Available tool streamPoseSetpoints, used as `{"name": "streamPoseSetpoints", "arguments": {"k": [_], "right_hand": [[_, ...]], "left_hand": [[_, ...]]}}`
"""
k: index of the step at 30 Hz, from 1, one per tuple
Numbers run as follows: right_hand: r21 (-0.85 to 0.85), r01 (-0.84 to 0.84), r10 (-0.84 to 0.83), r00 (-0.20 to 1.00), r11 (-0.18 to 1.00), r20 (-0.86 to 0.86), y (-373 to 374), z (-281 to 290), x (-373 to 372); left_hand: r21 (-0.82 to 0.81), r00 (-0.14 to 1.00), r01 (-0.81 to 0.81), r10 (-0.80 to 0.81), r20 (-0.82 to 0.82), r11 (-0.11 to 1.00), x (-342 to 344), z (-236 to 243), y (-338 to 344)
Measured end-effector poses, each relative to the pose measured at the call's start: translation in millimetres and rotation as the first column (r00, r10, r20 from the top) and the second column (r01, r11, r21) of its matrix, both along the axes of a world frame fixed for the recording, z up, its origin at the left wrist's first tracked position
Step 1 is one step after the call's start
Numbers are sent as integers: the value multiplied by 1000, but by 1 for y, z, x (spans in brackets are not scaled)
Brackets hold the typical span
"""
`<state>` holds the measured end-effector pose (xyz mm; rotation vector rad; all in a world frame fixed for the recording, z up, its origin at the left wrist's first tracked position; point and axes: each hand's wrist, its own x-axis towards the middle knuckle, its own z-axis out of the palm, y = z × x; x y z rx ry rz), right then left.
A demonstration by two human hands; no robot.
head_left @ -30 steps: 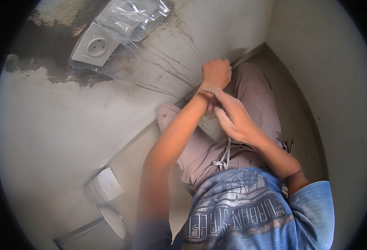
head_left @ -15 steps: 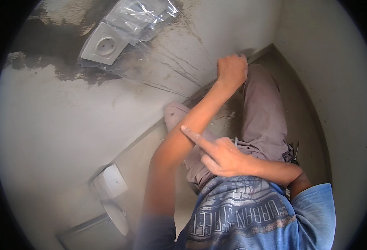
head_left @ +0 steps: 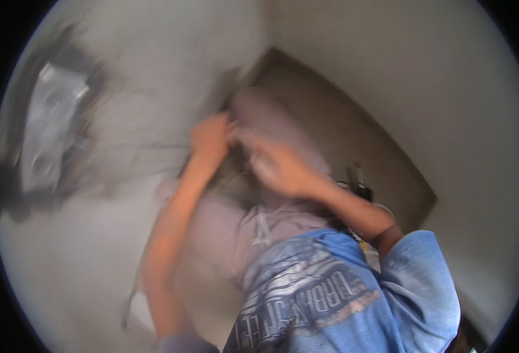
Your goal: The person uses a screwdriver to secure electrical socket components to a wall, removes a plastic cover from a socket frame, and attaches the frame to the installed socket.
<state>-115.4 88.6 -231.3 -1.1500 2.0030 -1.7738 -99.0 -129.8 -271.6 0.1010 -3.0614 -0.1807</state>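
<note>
The view has swung since half a second ago and the frame is heavily blurred. The left hand (head_left: 211, 138) is raised at the wall (head_left: 147, 76), curled around thin grey wires (head_left: 153, 144) that trail leftward from it; the grip itself cannot be resolved. The right hand (head_left: 280, 167), previously drawn back toward the chest with a finger extended, now sits just beside the left hand; whether it holds anything cannot be told. A clear plastic bag (head_left: 50, 126) lies well left of both hands. Judged from this, two-handed work on the wires resumes.
</note>
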Motion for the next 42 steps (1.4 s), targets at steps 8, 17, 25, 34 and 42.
{"name": "streamPoseSetpoints", "arguments": {"k": [8,17,25,34,42], "right_hand": [[956,219,-539,839,195,-82,279,-241,-25],[829,527,-712,655,190,-253,295,-270,98],[881,352,-748,664,318,4,279,-221,52],[855,146,-834,352,498,426,184,-135,90],[917,58,-907,-138,395,399,136,-19,282]], "left_hand": [[159,977,16,-50,207,987,87,-35,-90],[435,959,226,-279,61,872,54,-57,-46],[73,953,244,-253,167,967,32,-33,-34],[144,760,382,-400,512,913,43,101,92],[230,604,365,-418,679,902,116,187,86]]}}
